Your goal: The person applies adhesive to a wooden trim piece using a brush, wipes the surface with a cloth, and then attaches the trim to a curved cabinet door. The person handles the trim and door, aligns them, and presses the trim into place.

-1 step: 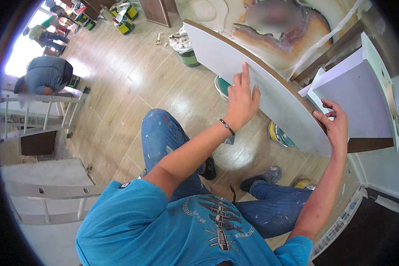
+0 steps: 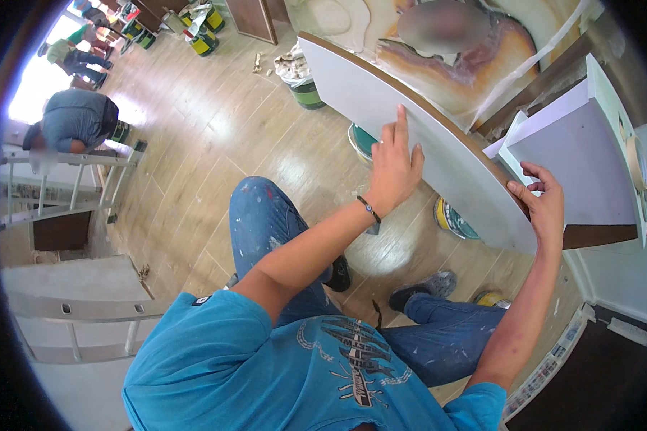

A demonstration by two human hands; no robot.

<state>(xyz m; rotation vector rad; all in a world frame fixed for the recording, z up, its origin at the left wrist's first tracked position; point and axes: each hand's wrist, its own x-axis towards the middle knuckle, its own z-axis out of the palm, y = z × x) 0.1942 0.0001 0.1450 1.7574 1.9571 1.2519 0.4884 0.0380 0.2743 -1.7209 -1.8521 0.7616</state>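
Observation:
A long white panel [image 2: 359, 92] with a brown edge stands at a slant in front of me. My left hand [image 2: 397, 167] lies against its white face, index finger stretched out toward the brown edge and thumb apart; it holds nothing. At the panel's near right end, my right hand [image 2: 545, 201] grips the brown edge, thumb on the edge. Part of its grip is hidden. Just beyond this hand is a white box-like cabinet part [image 2: 571, 154], and a roll of tape [image 2: 634, 162] sits at its right side.
Paint buckets stand along the panel: a rag-topped one [image 2: 307, 93], a green-rimmed one [image 2: 357, 144] and another partly under it [image 2: 446, 218]. A marbled slab [image 2: 507, 82] rises behind. At left, a person [image 2: 79, 118] bends beside a metal ladder [image 2: 86, 161]. More buckets [image 2: 203, 44] stand farther back.
My left hand has slid slightly right and nearer along the panel's face. The right hand keeps its grip and the panel stays in place.

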